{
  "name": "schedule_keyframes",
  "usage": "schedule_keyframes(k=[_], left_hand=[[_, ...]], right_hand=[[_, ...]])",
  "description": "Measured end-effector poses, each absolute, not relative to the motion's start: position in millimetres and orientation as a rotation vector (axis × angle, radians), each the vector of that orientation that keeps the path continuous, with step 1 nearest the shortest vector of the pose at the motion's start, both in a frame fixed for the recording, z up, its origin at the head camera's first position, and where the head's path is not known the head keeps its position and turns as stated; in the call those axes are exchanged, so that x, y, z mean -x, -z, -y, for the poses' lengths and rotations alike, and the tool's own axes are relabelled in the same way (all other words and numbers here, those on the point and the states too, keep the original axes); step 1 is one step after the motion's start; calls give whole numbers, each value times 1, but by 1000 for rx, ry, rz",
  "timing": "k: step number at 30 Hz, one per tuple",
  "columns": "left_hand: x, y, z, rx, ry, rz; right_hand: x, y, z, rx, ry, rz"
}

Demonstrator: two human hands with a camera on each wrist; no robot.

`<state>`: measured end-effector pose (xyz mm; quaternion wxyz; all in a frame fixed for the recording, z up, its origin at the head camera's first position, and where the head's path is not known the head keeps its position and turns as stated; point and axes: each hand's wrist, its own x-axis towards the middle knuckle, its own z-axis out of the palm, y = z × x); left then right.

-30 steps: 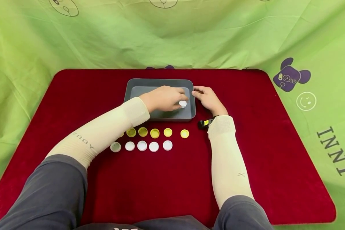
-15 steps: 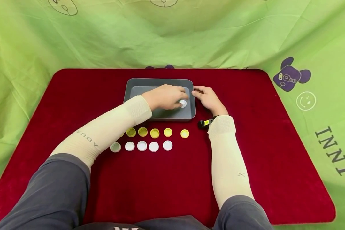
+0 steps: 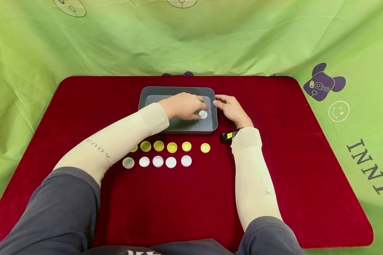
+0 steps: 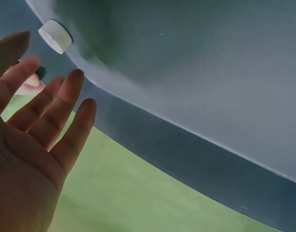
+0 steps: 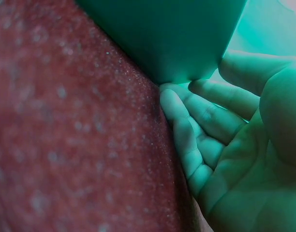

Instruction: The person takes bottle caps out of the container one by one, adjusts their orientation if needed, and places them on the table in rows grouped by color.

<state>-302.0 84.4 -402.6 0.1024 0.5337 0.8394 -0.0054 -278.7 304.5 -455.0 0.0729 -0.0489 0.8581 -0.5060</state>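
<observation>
Inside the grey rectangular tray (image 3: 178, 132), my left hand (image 3: 186, 106) hovers near the right end with fingers spread and loosely bent. A small white bottle cap (image 3: 203, 114) lies on the tray floor beside its fingertips. In the left wrist view, a gap shows between that cap (image 4: 55, 36) and the fingers (image 4: 80, 121). My right hand (image 3: 231, 108) is at the tray's right side, thumb near the rim. In the right wrist view its fingertips touch the tray's outer wall (image 5: 172, 38) low down, by the red cloth.
In front of the tray lie a row of several yellow caps (image 3: 172, 147) and a row of several white caps (image 3: 170, 162). My left sleeve (image 3: 121, 140) partly covers the leftmost yellow one. A green printed curtain (image 3: 191, 42) hangs behind the red table (image 3: 293, 159).
The white cap in the tray now shows its ringed face, where a plain white face showed before. My left hand has shifted slightly away from it toward the back. My right hand stays put.
</observation>
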Motion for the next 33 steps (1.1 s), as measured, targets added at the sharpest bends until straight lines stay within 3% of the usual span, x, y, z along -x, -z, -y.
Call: schedule_keyframes(k=[33], left_hand=[[304,414,-101,-1575,34,-2451]], right_hand=[[276,456,-304,163,1525,-2584]])
